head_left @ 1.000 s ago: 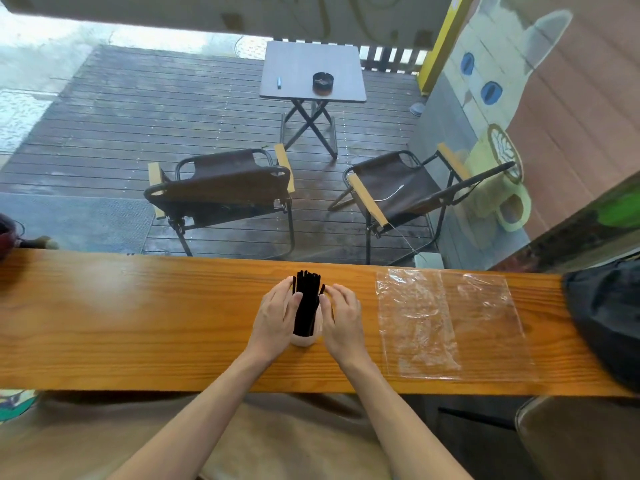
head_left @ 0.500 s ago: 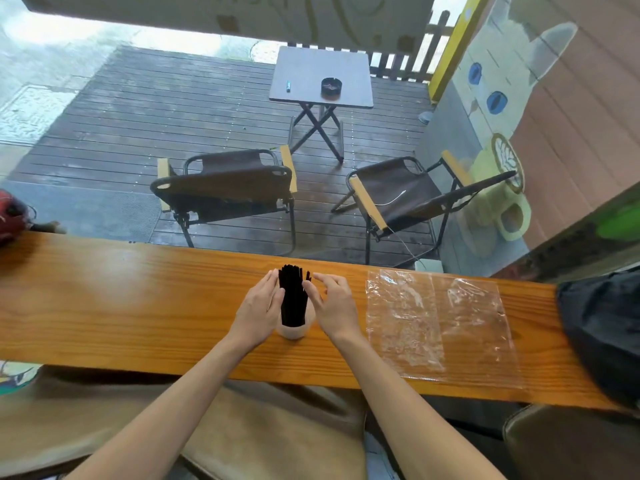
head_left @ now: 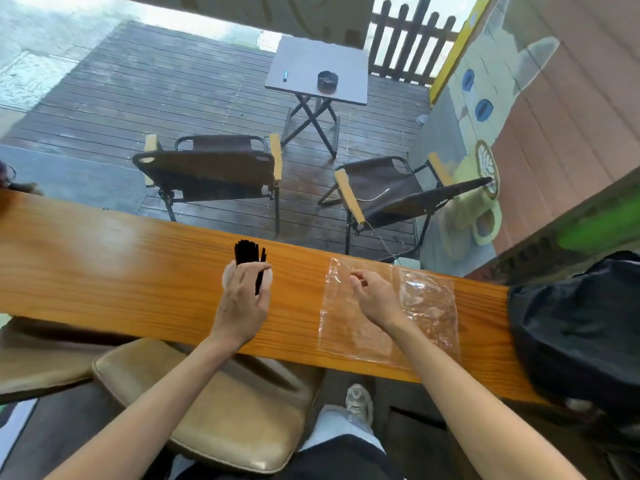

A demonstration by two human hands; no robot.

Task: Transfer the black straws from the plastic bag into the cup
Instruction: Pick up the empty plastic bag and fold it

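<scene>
A bundle of black straws [head_left: 246, 252] stands upright in a small white cup [head_left: 227, 277] on the wooden counter [head_left: 104, 271]. My left hand [head_left: 240, 301] wraps the cup's near side, its fingers reaching up to the straws; one straw leans to the right between thumb and fingers. The clear plastic bag [head_left: 427, 306] lies flat on the counter to the right and looks empty. Over its left part hovers my right hand [head_left: 375, 296], fingers loosely curled, holding nothing.
A black bag [head_left: 571, 323] sits on the counter's right end. Below the counter's near edge is a tan stool cushion [head_left: 214, 403]. Beyond the counter are two folding chairs [head_left: 207, 168] and a small table on a wet deck.
My right hand left the cup and moved right, over the plastic bag. My left hand stays at the cup. The view has shifted so the counter slopes down to the right.
</scene>
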